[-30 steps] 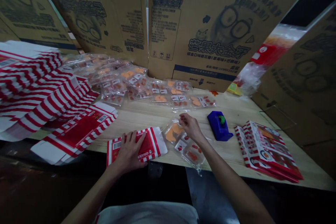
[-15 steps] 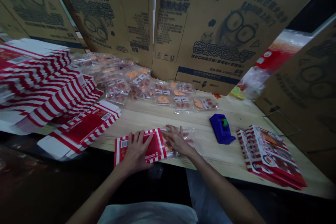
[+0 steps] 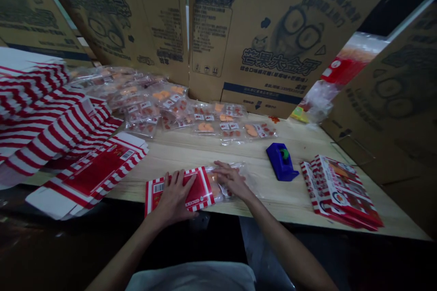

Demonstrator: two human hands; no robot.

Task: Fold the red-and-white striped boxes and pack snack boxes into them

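Note:
My left hand (image 3: 175, 198) lies over a flat red carton with white-striped edges (image 3: 200, 189), its fingers across the top and its thumb by the near edge. At the carton's right end is a clear plastic packet (image 3: 215, 187) with orange pieces inside. My right hand (image 3: 235, 183) is on this packet, fingers bent over it and pointing towards the carton. The packet's left end meets the carton's open end; how far in it reaches is hidden. Part of the packet lies under my right hand.
Striped flat cartons (image 3: 99, 168) are piled at the left. Several clear packets (image 3: 170, 100) lie along the back, before tall cardboard boxes (image 3: 256, 32). A blue tape dispenser (image 3: 280, 163) stands to the right, near stacked filled cartons (image 3: 348, 191). The table's front edge is close.
The view has shifted slightly, so most things appear further left. My right hand's fingers have come down and closer together on the packet. My left hand stays on the carton.

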